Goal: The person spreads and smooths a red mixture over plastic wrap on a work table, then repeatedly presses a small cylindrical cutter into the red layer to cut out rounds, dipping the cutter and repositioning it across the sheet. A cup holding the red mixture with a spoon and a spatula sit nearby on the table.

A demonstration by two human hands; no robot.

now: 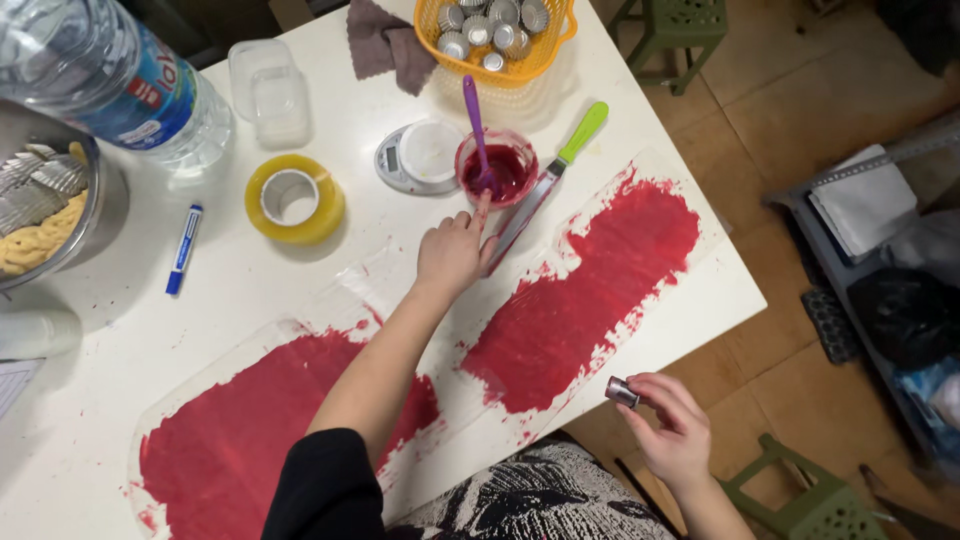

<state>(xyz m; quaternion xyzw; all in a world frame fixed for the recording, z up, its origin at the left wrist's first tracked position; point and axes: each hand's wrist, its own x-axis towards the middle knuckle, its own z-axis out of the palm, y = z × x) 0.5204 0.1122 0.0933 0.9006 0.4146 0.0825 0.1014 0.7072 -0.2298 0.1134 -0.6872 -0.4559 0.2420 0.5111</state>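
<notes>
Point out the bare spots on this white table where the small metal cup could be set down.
Bare tabletop lies between the blue marker, the yellow tape roll and the left red smear. A narrower strip runs between the two smears, crossed by the left hand. The far edge is crowded: scale, red bowl, orange basket.

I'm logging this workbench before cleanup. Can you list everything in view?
red smears: two, on clear sheet across table
small cup: one, red-filled, holding purple spatula
knife: one, green handle, beside cup
scale: one, white
tape roll: one, yellow
marker: one, blue
orange basket: one, holding metal moulds
water bottle: one, top left
green stools: two, on floor
left hand: fingertip at cup
right hand: holds small metal mould
</notes>
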